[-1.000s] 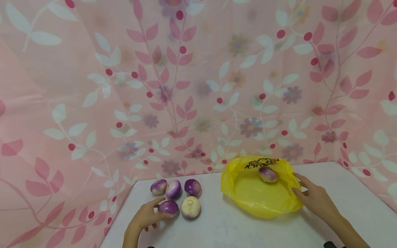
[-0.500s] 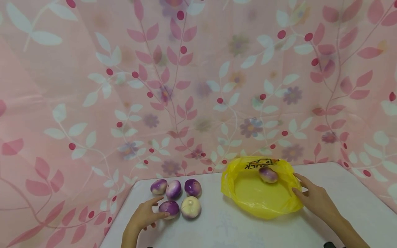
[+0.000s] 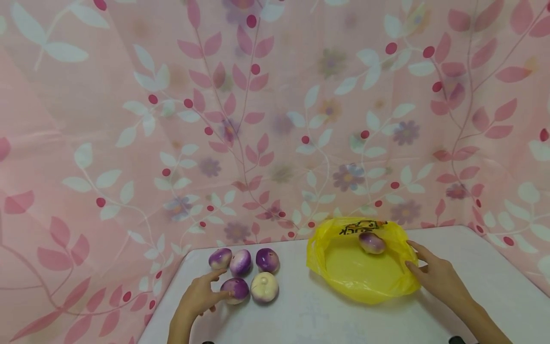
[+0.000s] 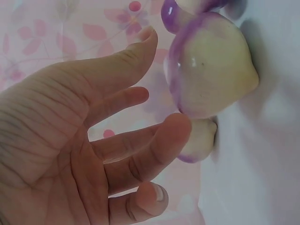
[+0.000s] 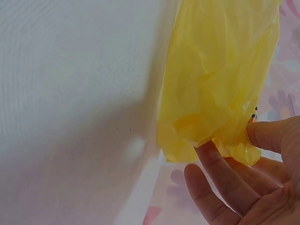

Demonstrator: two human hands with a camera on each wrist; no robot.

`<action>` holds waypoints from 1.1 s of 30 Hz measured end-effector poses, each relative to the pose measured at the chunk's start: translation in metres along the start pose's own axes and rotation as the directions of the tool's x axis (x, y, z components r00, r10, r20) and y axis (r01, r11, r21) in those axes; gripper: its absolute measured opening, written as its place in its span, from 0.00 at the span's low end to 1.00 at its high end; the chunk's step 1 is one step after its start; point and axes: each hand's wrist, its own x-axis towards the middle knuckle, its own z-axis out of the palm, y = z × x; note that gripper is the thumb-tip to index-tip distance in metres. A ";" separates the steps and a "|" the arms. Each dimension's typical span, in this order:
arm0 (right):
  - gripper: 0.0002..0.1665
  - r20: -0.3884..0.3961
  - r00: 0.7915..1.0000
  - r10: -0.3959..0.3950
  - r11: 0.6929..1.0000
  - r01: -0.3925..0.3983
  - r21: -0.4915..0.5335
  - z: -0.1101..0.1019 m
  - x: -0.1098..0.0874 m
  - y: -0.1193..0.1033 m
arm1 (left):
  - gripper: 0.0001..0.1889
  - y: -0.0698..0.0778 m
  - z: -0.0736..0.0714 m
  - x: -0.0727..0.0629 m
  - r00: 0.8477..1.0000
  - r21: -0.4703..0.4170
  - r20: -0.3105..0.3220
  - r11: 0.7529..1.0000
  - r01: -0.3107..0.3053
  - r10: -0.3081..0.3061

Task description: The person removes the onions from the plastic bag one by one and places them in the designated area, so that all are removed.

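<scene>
My left hand [image 3: 199, 297] is beside a glossy purple-and-white turnip [image 3: 235, 290], its thumb and fingers spread around the near left side. The left wrist view shows the fingers loosely bent, with a gap between the palm and the turnip [image 4: 213, 65]; nothing is gripped. My right hand [image 3: 440, 277] holds the right rim of a yellow plastic bag [image 3: 365, 292], which lies with its mouth open. Close up, the thumb and fingers are on either side of the gathered bag edge [image 5: 220, 79]. One turnip [image 3: 372, 243] is inside the bag, towards the back.
Beyond the left hand are more turnips: two touching at the back left [image 3: 220, 259], a purple one [image 3: 267, 260] and a pale one with its nub up [image 3: 264, 287]. They stand on a white-covered table [image 3: 301, 315]. A pink floral curtain [image 3: 275, 119] hangs behind.
My left hand has drawn back slightly to the left, and its fingers have opened a little away from the turnip. The right hand and the bag stay in place.
</scene>
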 end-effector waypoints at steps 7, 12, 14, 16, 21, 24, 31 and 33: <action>0.38 -0.012 1.000 -0.015 1.000 0.015 0.006 0.001 -0.001 0.000 | 0.38 0.022 -0.001 0.006 0.997 0.030 -0.078 0.999 -0.025 0.027; 0.38 0.000 1.000 0.003 1.000 -0.003 0.005 0.001 0.000 0.000 | 0.36 0.038 0.003 0.014 0.988 0.057 -0.124 0.994 -0.090 0.097; 0.38 0.004 1.000 0.005 1.000 -0.005 0.006 0.001 0.000 0.000 | 0.34 0.042 0.006 0.018 0.980 0.069 -0.146 0.989 -0.129 0.138; 0.38 0.006 1.000 0.002 1.000 -0.002 0.008 0.001 0.000 0.001 | 0.33 0.046 0.009 0.021 0.972 0.082 -0.168 0.984 -0.155 0.167; 0.38 -0.005 1.000 -0.022 1.000 0.022 0.007 0.003 0.001 0.002 | 0.33 0.057 0.017 0.026 0.959 0.101 -0.190 0.976 -0.192 0.208; 0.38 -0.008 1.000 -0.029 1.000 0.029 0.008 0.004 0.001 0.001 | 0.33 0.066 0.023 0.031 0.955 0.103 -0.180 0.970 -0.221 0.237; 0.38 0.004 1.000 -0.012 1.000 0.012 0.005 0.001 0.001 -0.002 | 0.30 0.088 0.042 0.043 0.946 0.077 -0.126 0.954 -0.289 0.297; 0.38 0.011 1.000 -0.012 1.000 0.012 0.010 0.001 0.001 -0.003 | 0.30 0.093 0.047 0.044 0.945 0.065 -0.106 0.951 -0.302 0.308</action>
